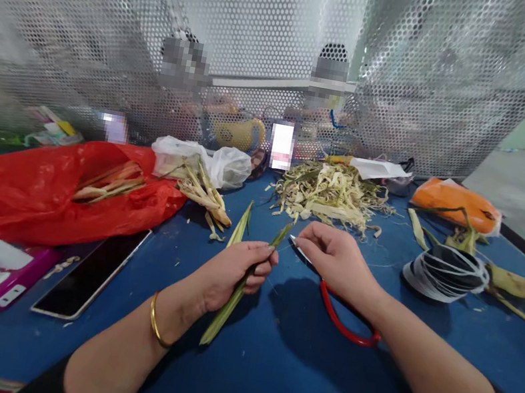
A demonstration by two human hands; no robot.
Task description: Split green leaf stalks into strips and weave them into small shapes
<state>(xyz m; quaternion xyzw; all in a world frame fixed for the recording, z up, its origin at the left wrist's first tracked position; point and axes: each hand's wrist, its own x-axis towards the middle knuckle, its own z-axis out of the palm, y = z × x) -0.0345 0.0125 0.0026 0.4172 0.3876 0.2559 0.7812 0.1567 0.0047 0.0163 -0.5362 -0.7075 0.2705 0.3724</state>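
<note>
A green leafy strip is pinched in my left hand, its top end pointing toward my right hand. My right hand is closed, thumb and fingers together, over scissors with red handles; their metal tip shows at its left side. A pale green leaf lies just behind my left hand. Beyond my right hand is a pile of shredded pale leaf strips. A bundle of dry stalks lies behind and left of my left hand.
At left are a red plastic bag with stalks, a phone and a purple power strip. Right are a wound spool of white cord and an orange packet. A perforated metal screen stands behind the blue table.
</note>
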